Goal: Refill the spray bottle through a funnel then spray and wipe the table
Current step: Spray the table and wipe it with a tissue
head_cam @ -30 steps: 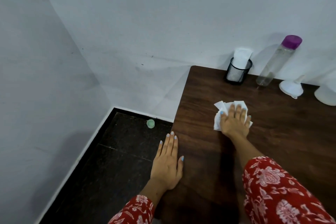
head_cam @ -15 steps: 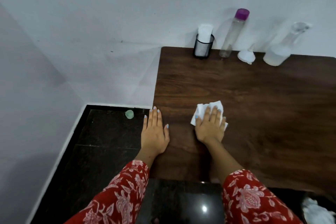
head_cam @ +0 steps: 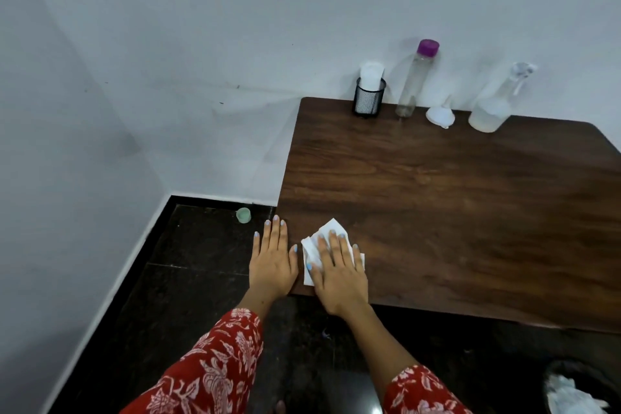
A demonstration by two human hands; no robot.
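Observation:
My right hand (head_cam: 337, 270) lies flat with straight fingers on a white tissue (head_cam: 328, 230), pressing it onto the dark wooden table (head_cam: 453, 212) near the front left corner. My left hand (head_cam: 273, 262) rests flat on the table's left edge, right beside it. At the back by the wall stand the clear spray bottle (head_cam: 490, 111), the white funnel (head_cam: 440, 116) lying on the table, and a clear water bottle with a purple cap (head_cam: 415, 77).
A black mesh holder with white tissues (head_cam: 369, 101) stands at the table's back left. A small green cap (head_cam: 243, 214) lies on the dark floor left of the table. A dark bin with crumpled tissues (head_cam: 571, 393) sits at bottom right. White walls close the left and back.
My right hand has slid the tissue toward the table's front left corner, close to my left hand. The view has pulled back, bringing the spray bottle into sight.

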